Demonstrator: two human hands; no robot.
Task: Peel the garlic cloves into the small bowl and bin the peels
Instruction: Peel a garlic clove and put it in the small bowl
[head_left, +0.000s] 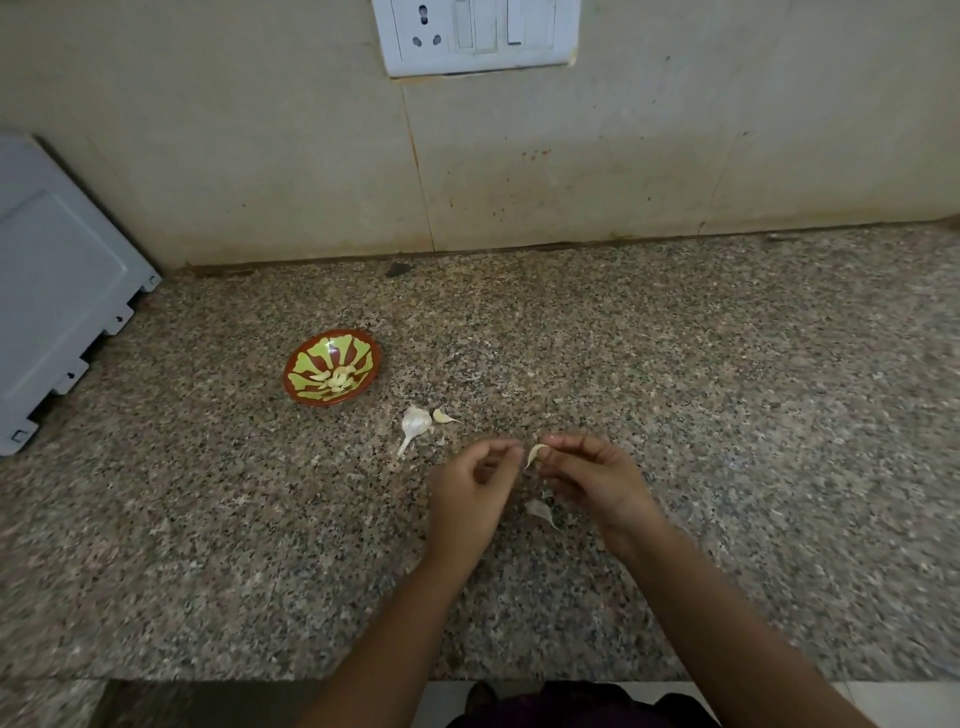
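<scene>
A small red and yellow-green bowl (358, 349) stands on the granite counter and holds several peeled garlic cloves (338, 378). To its right lie part of a garlic bulb (415, 422) and a loose unpeeled clove (442, 415). My right hand (592, 475) pinches a garlic clove (535, 453) between thumb and fingers. My left hand (475, 491) is just left of it, fingers curled together; whether they touch the clove or hold a bit of skin I cannot tell. A peel (540, 512) lies on the counter below my hands.
The speckled granite counter (727, 415) runs to a tiled wall with a white switch and socket plate (478, 34). A grey-white appliance (57, 291) stands at the left. Small peel scraps lie near the bulb. The counter's front edge is near the bottom.
</scene>
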